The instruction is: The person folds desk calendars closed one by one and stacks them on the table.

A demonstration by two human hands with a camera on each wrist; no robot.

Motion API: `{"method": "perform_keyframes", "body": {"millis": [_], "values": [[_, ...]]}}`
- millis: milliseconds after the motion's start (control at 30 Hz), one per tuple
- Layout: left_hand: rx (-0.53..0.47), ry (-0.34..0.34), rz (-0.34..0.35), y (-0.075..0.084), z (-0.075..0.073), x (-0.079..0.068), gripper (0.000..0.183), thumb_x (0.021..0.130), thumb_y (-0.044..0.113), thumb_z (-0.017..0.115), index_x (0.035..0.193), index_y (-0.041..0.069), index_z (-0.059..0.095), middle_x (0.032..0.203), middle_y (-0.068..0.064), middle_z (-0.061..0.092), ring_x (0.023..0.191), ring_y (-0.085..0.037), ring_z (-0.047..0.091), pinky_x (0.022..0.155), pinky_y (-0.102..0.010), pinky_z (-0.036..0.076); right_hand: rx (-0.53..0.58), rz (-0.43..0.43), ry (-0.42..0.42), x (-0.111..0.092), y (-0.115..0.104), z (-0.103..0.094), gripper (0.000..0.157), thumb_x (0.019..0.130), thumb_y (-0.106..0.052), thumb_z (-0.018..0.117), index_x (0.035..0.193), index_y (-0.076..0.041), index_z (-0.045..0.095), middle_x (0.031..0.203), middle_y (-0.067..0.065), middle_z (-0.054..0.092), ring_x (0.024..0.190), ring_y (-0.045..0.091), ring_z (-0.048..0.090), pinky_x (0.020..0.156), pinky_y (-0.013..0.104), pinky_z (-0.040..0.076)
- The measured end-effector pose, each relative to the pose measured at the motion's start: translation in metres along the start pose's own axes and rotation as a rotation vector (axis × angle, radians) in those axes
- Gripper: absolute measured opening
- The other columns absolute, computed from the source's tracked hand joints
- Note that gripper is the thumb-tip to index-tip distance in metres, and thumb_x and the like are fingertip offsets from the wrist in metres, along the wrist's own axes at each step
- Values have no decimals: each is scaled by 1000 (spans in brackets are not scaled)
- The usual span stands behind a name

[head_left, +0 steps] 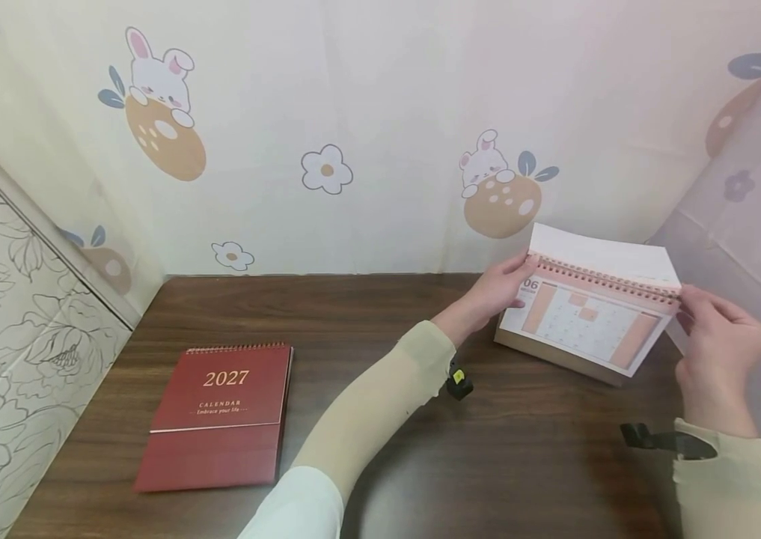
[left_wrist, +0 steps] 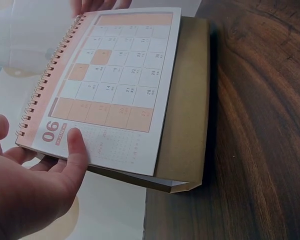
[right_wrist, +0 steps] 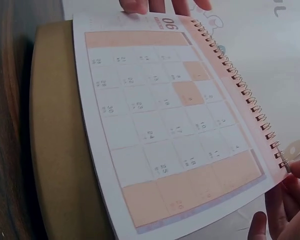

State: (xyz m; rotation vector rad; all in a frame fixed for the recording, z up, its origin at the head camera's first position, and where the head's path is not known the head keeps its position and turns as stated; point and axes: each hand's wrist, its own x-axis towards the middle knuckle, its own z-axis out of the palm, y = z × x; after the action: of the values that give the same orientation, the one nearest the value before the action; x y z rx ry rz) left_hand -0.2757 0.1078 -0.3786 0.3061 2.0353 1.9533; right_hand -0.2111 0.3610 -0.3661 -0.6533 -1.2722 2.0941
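A spiral-bound desk calendar (head_left: 582, 326) stands tilted at the back right of the table, open at a pink and white page marked 06. My left hand (head_left: 491, 293) grips its left edge by the spiral. In the left wrist view the left thumb (left_wrist: 77, 145) lies on the page, the other fingers partly hidden behind it. My right hand (head_left: 723, 337) pinches the upper right corner at the end of the wire binding (right_wrist: 247, 92). Below the page shows the brown cardboard base (left_wrist: 187, 105). A blank white sheet (head_left: 602, 251) rises behind the binding.
A dark red 2027 calendar (head_left: 218, 412) rests on the left of the brown wooden table (head_left: 380, 329). A patterned cloth (head_left: 393, 90) hangs right behind the table's back edge, and another cloth side (head_left: 757, 217) stands close by my right hand.
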Motion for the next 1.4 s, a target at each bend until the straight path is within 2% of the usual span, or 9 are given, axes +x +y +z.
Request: {"method": "perform_keyframes", "body": {"millis": [200,333,500,667,867,967,1067,1200,1400], "values": [[-11,18,-7,1,-1,-1,48,104,44,47,151,33,43,149,14,45,118,-8,54,78,-27,55,55,-34,-21,-1,-1,1,36,67,10,87,101,9,74,94,8,67,82,16,64,69,21,56],[-14,32,-5,0,-2,-1,48,104,44,47,151,34,43,150,13,45,126,-11,51,78,-27,56,31,-36,-19,-2,-2,2,39,67,10,88,103,6,74,102,7,66,87,15,64,72,20,55],[-37,95,1,3,0,-3,44,104,38,52,147,34,49,146,12,50,110,-8,58,73,-26,56,43,-34,-17,-3,-4,3,41,64,10,89,102,6,74,99,8,68,85,15,65,71,20,56],[-55,182,2,6,2,-4,37,103,31,56,140,34,58,132,11,60,89,-7,60,70,-25,56,61,-36,-11,-2,-5,3,39,64,12,88,99,7,73,94,9,69,83,15,65,70,21,56],[-63,244,22,5,3,-1,31,100,25,62,130,30,68,120,13,66,87,-3,61,68,-22,55,28,-45,0,-2,-6,1,38,63,8,90,97,4,73,94,8,71,85,14,65,69,19,55],[-71,258,27,5,3,0,29,99,22,64,127,27,70,115,12,68,86,-3,62,68,-22,55,17,-44,-11,-2,-6,0,41,63,9,90,101,4,73,96,8,69,87,14,64,70,19,55],[-66,269,24,5,3,0,28,98,21,65,125,25,71,107,12,69,83,-4,63,68,-22,55,-5,-31,-46,-1,-7,-1,44,66,9,88,106,1,74,102,6,67,92,13,63,71,18,54],[-48,289,15,7,3,-1,24,97,21,66,120,22,74,96,12,68,79,-6,63,71,-25,56,0,3,-147,3,-11,-8,42,72,14,82,111,1,74,102,4,67,93,12,63,73,17,54],[-8,304,23,6,4,-2,22,97,21,67,117,20,75,90,10,68,78,-5,64,73,-27,56,-36,-7,-281,7,-15,-19,32,77,14,78,106,0,75,93,0,69,80,9,60,61,14,50]]}}
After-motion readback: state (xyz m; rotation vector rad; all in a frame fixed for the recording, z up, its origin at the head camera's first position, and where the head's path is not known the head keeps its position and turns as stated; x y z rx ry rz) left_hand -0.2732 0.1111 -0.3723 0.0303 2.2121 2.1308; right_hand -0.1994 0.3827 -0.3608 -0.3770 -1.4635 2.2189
